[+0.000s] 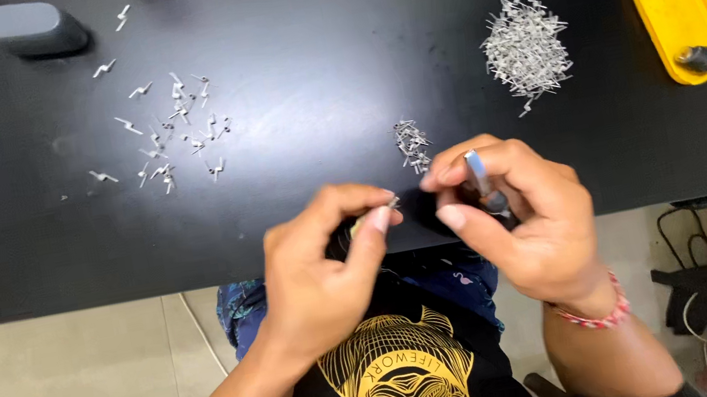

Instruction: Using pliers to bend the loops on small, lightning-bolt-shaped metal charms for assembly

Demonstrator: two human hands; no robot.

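Two hands [326, 261] [520, 208] — perhaps one pin [393, 202].

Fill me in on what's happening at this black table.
A person sits at the black table with both hands at its near edge. The left hand pinches a tiny metal piece at its fingertips, and the right hand grips a slim tool. A small pile of metal pieces lies just beyond the hands, a big heap sits further right, and loose pieces are scattered on the left. A yellow lid rests at the far right.
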